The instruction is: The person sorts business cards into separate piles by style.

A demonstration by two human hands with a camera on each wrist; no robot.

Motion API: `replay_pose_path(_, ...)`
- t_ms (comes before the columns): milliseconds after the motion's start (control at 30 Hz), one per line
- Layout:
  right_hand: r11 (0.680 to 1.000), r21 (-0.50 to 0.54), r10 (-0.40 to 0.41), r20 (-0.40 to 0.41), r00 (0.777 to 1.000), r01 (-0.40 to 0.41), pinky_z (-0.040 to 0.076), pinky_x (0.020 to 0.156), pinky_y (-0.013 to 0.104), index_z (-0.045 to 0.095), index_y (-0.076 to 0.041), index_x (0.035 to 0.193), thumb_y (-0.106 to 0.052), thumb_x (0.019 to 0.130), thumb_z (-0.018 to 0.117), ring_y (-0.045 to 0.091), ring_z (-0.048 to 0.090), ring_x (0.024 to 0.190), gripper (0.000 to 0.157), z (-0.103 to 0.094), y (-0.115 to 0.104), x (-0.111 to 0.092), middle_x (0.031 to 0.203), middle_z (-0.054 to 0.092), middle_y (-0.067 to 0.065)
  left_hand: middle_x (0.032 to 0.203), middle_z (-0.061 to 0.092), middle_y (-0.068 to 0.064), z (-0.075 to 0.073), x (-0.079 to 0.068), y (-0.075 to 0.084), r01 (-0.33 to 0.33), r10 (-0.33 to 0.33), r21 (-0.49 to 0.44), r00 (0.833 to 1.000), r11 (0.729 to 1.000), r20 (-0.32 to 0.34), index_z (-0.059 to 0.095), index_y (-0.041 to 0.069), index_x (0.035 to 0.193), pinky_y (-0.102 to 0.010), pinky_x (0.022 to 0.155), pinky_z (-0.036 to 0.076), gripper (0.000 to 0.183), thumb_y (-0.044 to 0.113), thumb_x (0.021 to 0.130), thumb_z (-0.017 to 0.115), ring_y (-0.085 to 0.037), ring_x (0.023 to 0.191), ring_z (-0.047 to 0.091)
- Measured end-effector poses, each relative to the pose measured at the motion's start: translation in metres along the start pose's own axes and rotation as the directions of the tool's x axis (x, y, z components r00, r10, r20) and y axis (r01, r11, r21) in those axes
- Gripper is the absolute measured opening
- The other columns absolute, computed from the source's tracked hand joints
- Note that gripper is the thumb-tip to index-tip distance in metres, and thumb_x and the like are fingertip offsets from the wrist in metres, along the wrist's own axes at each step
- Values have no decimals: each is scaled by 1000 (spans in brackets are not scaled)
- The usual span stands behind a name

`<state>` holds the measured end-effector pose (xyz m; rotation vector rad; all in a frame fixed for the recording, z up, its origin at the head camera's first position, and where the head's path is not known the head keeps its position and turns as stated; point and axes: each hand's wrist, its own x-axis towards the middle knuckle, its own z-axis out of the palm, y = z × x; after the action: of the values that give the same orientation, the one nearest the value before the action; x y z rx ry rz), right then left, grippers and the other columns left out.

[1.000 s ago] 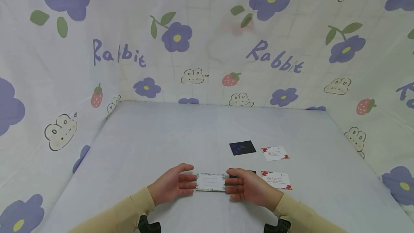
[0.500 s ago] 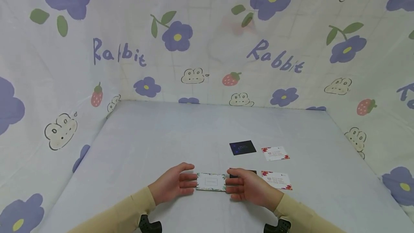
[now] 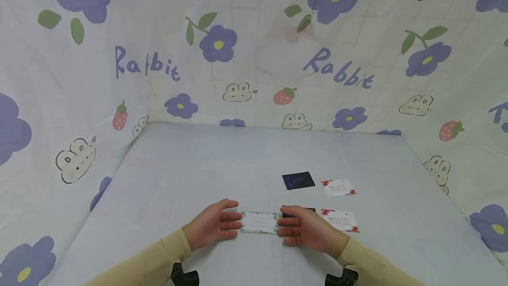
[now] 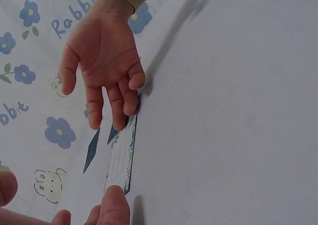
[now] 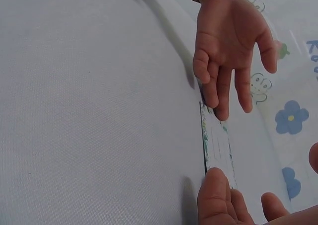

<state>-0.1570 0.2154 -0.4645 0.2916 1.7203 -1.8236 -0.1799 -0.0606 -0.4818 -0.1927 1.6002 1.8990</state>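
Note:
A white card with a green leafy border (image 3: 259,223) lies flat on the table between both hands. My left hand (image 3: 210,225) rests at its left end, fingers loosely extended with the fingertips at the card's edge. At the right end, my right hand (image 3: 311,229) mirrors it. In the left wrist view the right hand (image 4: 105,51) faces across with its palm showing; the right wrist view has the left hand (image 5: 231,36) opposite. Neither hand grips anything. Whether the fingertips actually touch the card is hard to tell.
A dark card (image 3: 298,180) and a white card with red flowers (image 3: 338,187) lie farther back on the right. Behind the right hand sits another dark card (image 3: 311,210), partly hidden, beside a second red-flowered card (image 3: 340,221). Patterned cloth walls (image 3: 254,65) enclose the table.

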Motion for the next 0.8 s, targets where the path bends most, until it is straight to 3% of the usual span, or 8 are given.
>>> replay_pose_path(233, 1000, -10, -4, -2, 1000, 4, 59, 84, 33, 36, 0, 151, -37, 105, 49, 16, 70, 96, 60, -4, -1, -2, 118, 68, 7, 150, 46, -33, -1, 1, 1, 13, -13, -3, 1000, 1000, -9, 36, 1, 155, -43, 97, 55, 61, 35, 105, 45, -35, 125, 61)
replay_pose_path(400, 1000, -23, -18, -8, 1000, 18, 59, 85, 35, 32, -1, 154, -37, 106, 47, 19, 70, 98, 62, -10, -1, -4, 130, 65, 16, 150, 46, -34, -4, 2, 1, 6, -6, -2, 1000, 1000, -17, 36, 2, 155, -50, 104, 51, 61, 35, 105, 44, -40, 129, 59)
replay_pose_path(567, 999, -32, -38, -21, 999, 38, 59, 87, 36, 29, 1, 155, -38, 106, 48, 19, 70, 100, 66, -16, -1, -7, 137, 60, 22, 149, 48, -32, -8, 2, 2, 3, -3, 5, 1000, 1000, -24, 37, 2, 155, -45, 98, 55, 61, 37, 105, 45, -37, 125, 61)
replay_pose_path(700, 996, -64, -57, -14, 998, 56, 58, 86, 34, 23, 5, 157, -39, 107, 44, 16, 69, 101, 70, -28, -4, -12, 136, 62, 18, 148, 49, -32, -13, 3, 5, -11, 10, -3, 998, 1000, -54, 39, 3, 154, -43, 95, 56, 60, 36, 104, 47, -38, 124, 62)
replay_pose_path(800, 994, -86, -77, -19, 997, 75, 57, 85, 32, 19, 4, 158, -42, 108, 41, 14, 69, 102, 72, -44, -7, -17, 131, 65, 12, 150, 46, -33, -20, 3, 10, -38, 37, -8, 997, 999, -68, 38, 2, 154, -48, 102, 53, 59, 34, 105, 45, -43, 130, 57)
